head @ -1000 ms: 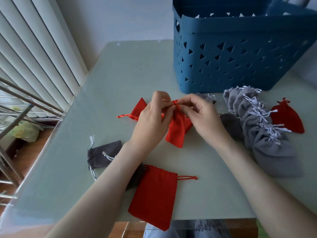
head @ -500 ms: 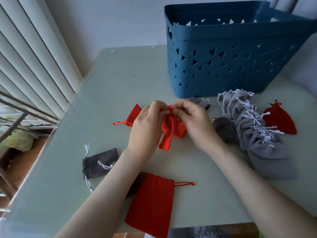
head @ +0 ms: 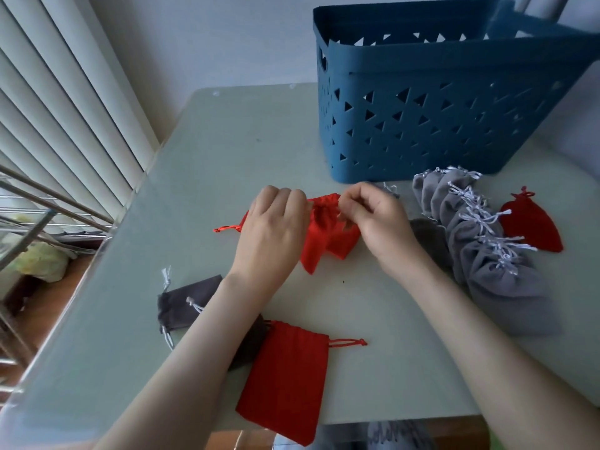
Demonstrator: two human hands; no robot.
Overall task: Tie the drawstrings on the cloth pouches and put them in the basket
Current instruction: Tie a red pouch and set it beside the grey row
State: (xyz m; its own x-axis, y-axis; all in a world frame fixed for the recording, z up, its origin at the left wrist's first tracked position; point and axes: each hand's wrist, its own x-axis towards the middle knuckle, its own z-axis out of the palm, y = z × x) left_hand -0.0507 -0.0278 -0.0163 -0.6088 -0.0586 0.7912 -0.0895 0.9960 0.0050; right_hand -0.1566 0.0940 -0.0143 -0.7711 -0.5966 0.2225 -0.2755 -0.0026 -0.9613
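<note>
Head view: the held red pouch point(head: 328, 235) is at the middle of the table point(head: 227, 151), between the two hands.
Look of the pouch: bright red cloth. The mouth at its 12 o'clock end is gathered into small folds, the body is crumpled, and the lower corner points to 7 o'clock.
Drawstring: a red cord point(head: 227, 228) comes out from under the left hand toward 9 o'clock and lies on the table.
Left hand point(head: 272, 228): the back is up and the fingers curl down over the left side of the gathered mouth, holding it. The fingertips are hidden.
Right hand point(head: 380, 219): thumb and fingers close in a narrow pinch at the right side of the mouth. What is between them is too small to tell.
Basket point(head: 422, 131): dark blue plastic with triangle holes, standing at 1 o'clock on the far part of the table.
Grey pouches point(head: 487, 254): a row of light grey pouches at 3 o'clock, overlapping, with white cords knotted.
Tied red pouch point(head: 535, 225): just beside that row, on its right.
Flat red pouch point(head: 285, 381): at 6 o'clock, not gathered, with its cord lying out to the right. Its lower corner reaches over the near edge.
Dark grey pouch point(head: 186, 303): at 8 o'clock, flat, with white cords loose.
</note>
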